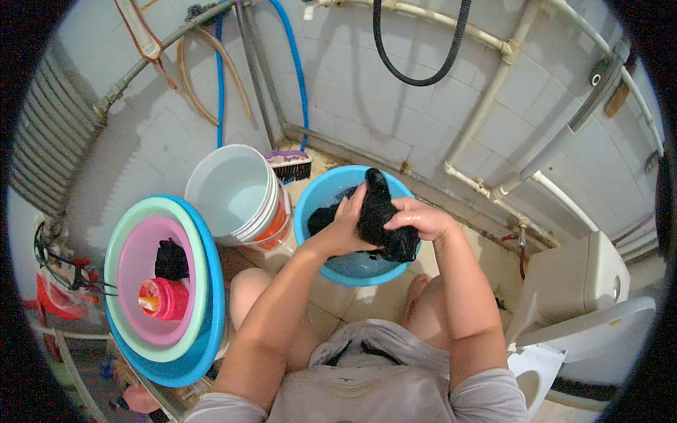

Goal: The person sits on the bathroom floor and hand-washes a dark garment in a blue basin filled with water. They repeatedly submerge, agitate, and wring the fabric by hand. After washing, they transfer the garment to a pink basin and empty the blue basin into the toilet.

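Both of my hands hold a bunched, wet-looking black cloth above a light blue basin. My left hand grips its left side, with the fingers partly behind it. From the right, my right hand pinches it, thumb on top. One end of the cloth sticks up past my hands, and its lower end hangs over the basin's right part. Water shows in the basin, along with more black cloth beside my left hand. What kind of garment it is, I cannot tell.
A white bucket of water stands left of the basin, near a scrubbing brush. Stacked basins at left, pink one on top, hold black cloth and a pinkish-red tub. A toilet is at right; pipes line the walls.
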{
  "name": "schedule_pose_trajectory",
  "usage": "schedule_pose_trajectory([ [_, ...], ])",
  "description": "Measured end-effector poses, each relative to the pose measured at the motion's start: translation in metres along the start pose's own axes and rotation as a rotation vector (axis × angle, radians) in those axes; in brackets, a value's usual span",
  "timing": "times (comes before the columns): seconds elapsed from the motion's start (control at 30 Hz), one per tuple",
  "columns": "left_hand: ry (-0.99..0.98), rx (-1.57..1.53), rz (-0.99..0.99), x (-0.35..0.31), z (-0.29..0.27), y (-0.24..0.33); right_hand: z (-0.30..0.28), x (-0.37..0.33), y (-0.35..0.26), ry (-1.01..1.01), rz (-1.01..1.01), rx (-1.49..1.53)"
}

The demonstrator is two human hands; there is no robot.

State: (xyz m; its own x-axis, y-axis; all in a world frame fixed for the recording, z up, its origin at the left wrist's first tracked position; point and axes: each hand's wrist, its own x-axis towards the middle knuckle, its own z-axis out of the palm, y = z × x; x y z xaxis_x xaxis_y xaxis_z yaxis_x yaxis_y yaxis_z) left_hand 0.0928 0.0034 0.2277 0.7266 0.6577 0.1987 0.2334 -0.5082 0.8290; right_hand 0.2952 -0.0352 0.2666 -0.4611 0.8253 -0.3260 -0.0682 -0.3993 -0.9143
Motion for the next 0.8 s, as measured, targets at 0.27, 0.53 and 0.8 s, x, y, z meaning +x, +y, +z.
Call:
schedule_pose_trajectory([
  [0.27, 0.18, -0.935, -0.344, 0.01, -0.019, -0.018, -0.033, 0.003, 0.011, 0.11, -0.038, -0.12],
  [0.53, 0.244, -1.439, -0.074, 0.007, -0.048, 0.032, -0.051, 0.041, 0.094, 0.207, -0.331, -0.857],
  [0.8, 0.662, -1.457, -0.243, 0.006, -0.058, 0.053, -0.023, 0.037, 0.056, 0.271, -0.082, -0.665],
])
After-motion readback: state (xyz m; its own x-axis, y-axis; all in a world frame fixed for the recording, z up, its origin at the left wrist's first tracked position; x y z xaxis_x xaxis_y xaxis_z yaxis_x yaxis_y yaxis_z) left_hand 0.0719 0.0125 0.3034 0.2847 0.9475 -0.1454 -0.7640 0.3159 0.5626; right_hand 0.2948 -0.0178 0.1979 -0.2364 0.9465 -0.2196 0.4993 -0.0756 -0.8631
